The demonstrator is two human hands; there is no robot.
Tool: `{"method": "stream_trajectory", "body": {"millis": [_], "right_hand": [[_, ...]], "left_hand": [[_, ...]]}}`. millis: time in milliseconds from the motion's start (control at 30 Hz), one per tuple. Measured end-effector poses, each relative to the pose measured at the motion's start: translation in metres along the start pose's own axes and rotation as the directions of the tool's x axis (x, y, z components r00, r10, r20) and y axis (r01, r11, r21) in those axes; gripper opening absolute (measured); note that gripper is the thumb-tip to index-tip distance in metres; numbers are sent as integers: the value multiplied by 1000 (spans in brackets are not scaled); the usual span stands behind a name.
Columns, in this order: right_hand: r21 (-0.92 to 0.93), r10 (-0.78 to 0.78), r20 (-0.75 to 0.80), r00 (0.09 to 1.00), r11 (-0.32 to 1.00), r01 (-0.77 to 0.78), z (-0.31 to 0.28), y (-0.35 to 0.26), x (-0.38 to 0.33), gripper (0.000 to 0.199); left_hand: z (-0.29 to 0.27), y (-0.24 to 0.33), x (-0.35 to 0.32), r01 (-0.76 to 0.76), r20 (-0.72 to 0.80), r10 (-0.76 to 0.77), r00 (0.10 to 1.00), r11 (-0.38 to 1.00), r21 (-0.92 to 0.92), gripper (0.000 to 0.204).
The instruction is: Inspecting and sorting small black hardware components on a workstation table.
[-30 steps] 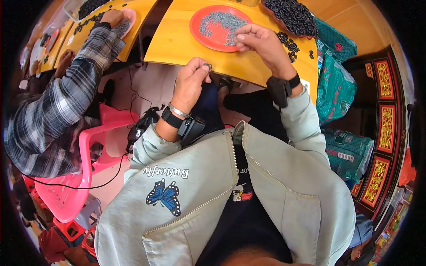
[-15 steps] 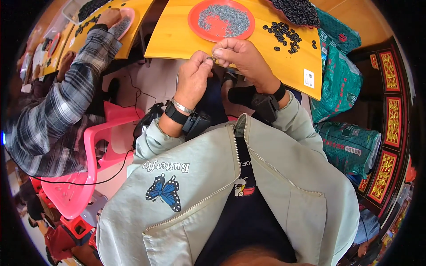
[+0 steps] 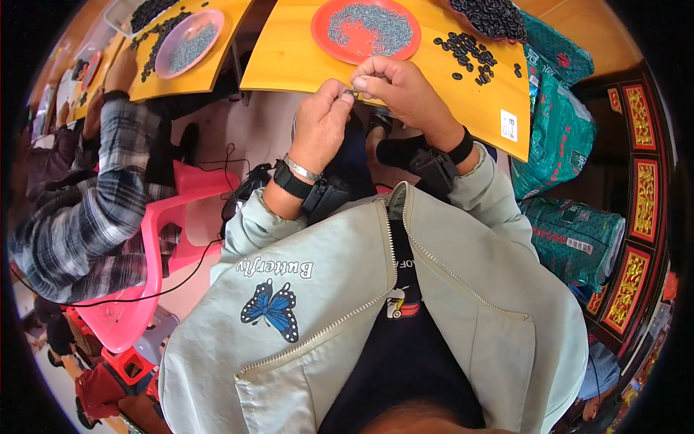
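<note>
Near the front edge of the yellow table (image 3: 275, 61), my two hands meet in the air at their fingertips. My left hand (image 3: 322, 123) pinches a small dark piece (image 3: 352, 93) between thumb and fingers; most of it is hidden. My right hand (image 3: 401, 87) is closed in a pinch against the same spot, and what lies inside its fingertips is too small to make out. Just beyond them sits a red plate (image 3: 319, 36) with many small grey metal screw-like pins (image 3: 383, 32). To its right, several black oval pieces (image 3: 466, 54) lie loose on the tabletop.
A heap of black pieces (image 3: 491, 18) fills a tray at the back right. Green bags (image 3: 553, 137) stand beside the table. At left, a person in a plaid sleeve (image 3: 119, 188) sits by a pink chair (image 3: 150, 253), near another plate (image 3: 168, 61) of pins.
My hands stay together at the small piece, with slight finger movement. The neighbour's hand has left the pale plate and moved left and nearer. The whole view has shifted slightly.
</note>
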State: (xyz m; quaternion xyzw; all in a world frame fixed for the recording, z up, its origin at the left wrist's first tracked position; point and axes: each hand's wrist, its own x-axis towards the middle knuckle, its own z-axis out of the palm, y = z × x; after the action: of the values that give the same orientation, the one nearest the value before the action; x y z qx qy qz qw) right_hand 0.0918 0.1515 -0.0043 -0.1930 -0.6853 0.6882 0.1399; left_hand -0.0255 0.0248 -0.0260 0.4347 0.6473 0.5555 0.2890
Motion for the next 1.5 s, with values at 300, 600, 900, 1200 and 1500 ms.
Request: {"method": "stream_trajectory", "body": {"millis": [300, 600, 900, 1200, 1500], "right_hand": [[-212, -64, -2, 998, 975, 62, -1, -2, 0, 12], [-327, -147, -63, 987, 937, 119, 19, 6, -4, 11], [-248, -99, -105, 989, 966, 71, 26, 9, -8, 12], [9, 11, -99, 995, 1000, -10, 19, 10, -5, 19], [105, 64, -66, 996, 993, -57, 12, 24, -11, 22]], "left_hand": [[0, 5, 1, -16, -4, 16, 1000, 991, 133, 14], [-2, -6, -10, -59, -42, 65, 997, 988, 144, 13], [2, -6, -14, -69, -93, 72, 993, 997, 40, 15], [-1, -12, -9, -49, -56, 51, 997, 998, 36, 16], [-1, -8, -7, 65, -1, -65, 998, 992, -110, 15]]}}
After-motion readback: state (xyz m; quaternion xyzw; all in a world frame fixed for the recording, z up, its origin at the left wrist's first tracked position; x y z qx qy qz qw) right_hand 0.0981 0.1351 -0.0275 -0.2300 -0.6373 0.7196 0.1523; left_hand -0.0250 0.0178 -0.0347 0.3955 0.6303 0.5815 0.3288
